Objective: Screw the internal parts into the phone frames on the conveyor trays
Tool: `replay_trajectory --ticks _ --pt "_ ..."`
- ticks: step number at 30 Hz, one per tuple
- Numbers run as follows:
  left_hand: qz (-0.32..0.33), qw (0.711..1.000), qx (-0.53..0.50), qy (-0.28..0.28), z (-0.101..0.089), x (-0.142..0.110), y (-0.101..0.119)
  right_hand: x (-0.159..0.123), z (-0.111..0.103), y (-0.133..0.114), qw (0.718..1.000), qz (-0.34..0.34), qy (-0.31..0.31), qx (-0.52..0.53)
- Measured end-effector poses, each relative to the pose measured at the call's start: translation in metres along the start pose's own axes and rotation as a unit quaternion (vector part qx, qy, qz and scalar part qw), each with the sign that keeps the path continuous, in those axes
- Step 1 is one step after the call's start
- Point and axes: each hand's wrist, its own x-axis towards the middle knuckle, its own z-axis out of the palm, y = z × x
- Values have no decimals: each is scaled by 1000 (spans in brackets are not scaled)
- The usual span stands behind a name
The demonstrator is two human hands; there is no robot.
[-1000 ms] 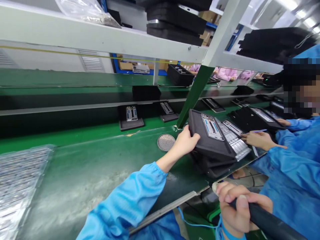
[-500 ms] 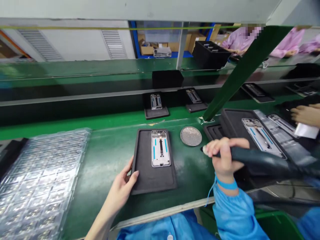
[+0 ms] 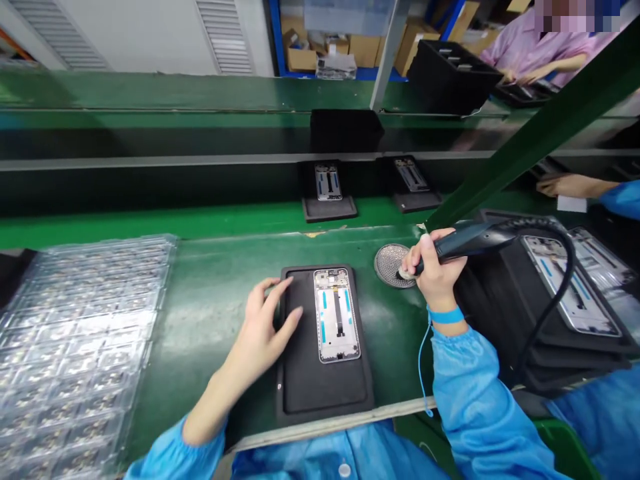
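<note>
A black foam tray (image 3: 320, 387) lies in front of me, with an opened phone frame (image 3: 330, 333) in its right half. My left hand (image 3: 265, 323) is at the tray's left edge, fingers spread, holding nothing; I cannot tell whether its fingertips touch the tray. My right hand (image 3: 434, 267) grips a dark corded electric screwdriver (image 3: 470, 241), tilted with its tip low to the left. That tip is at a round dish (image 3: 390, 263) with a dotted surface, right of the tray. Whether the tip touches the dish is unclear. A blue strap circles my right wrist.
Clear plastic trays of small parts (image 3: 85, 333) lie at left. Two foam trays with phone frames (image 3: 329, 183) sit beyond the bench edge. Stacked foam trays (image 3: 555, 357) hold another frame at right, near a co-worker's hand (image 3: 575, 185). A green post (image 3: 540, 140) slants at right.
The screwdriver in my right hand has come down to the dish. My left hand has loosened from the tray's edge. The tray appears nearer me as the view tilts down.
</note>
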Motion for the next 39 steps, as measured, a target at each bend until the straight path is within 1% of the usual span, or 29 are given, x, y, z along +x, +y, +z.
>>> replay_trajectory --ticks 2,4,5,7,9,10,12,15,19,22,24,26,28,30,32,34,36,39 --pt "20 1000 -5 19 6 40 -1 -1 0 0 1000 2 -4 -6" --pt "44 999 -6 26 13 73 0 -2 1 0 1000 2 -8 -11" --pt "57 998 -10 14 15 86 0 -2 1 -1 1000 1 -9 -12" --pt "80 996 -30 -39 18 105 0 -3 1 -1 1000 -2 -11 -11" --pt "89 990 -53 -95 18 115 1 -3 1 -2 1000 -4 -11 -8" --pt "90 988 -64 -111 17 116 1 -3 1 -2 1000 -4 -10 -9" --pt "89 986 -80 -120 17 112 2 -3 1 -3 1000 -6 -12 -13" --pt "82 986 -97 -105 19 93 6 -3 0 -2 1000 -9 -19 -21" --pt "61 990 -90 -95 25 65 19 -3 -1 -3 999 -16 -34 -31" --pt "40 991 -75 -101 26 58 31 -5 3 -14 999 -20 -28 -37" --pt "32 992 -63 -109 25 62 40 -9 12 -28 999 -35 -14 -25" --pt "29 990 -54 -124 24 70 47 -15 27 -43 999 -51 -17 2" --pt "22 988 -47 -148 25 78 53 -22 45 -56 997 -55 -48 30" --pt "14 985 -44 -166 26 82 56 -30 63 -62 994 -46 -90 50" --pt "14 985 -45 -167 27 83 57 -36 78 -59 990 -24 -128 61" --pt "19 986 -51 -158 28 81 57 -41 88 -52 986 -3 -153 65" --pt "23 986 -55 -153 30 79 56 -44 93 -44 984 9 -163 66" --pt "26 986 -56 -153 32 79 56 -46 95 -36 985 12 -160 68"
